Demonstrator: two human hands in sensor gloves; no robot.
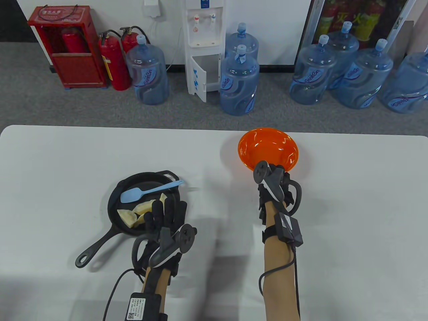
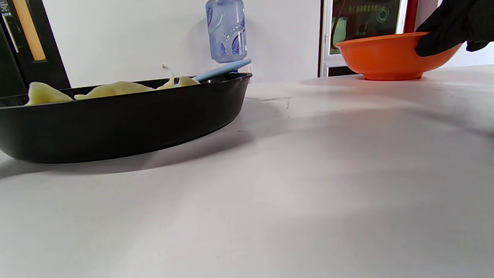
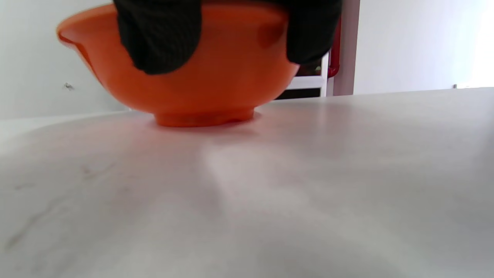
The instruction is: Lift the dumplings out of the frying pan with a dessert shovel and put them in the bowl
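Orange bowl (image 1: 268, 152) at upper right, gripped by my right hand (image 1: 272, 187), is empty; dumplings (image 1: 140, 214) and shovel (image 1: 147, 193) sit in the pan (image 1: 115, 197) under my left hand's (image 1: 165, 217) straight fingers

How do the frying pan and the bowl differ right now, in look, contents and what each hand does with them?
The frying pan is black, shallow and has a long handle; the bowl is orange, deeper and handleless. The frying pan holds dumplings and the blue shovel; the bowl holds nothing. The left hand hovers spread over the frying pan's near edge, gripping nothing, while the right hand fingers wrap the bowl's near rim. Both stand upright on the white table.
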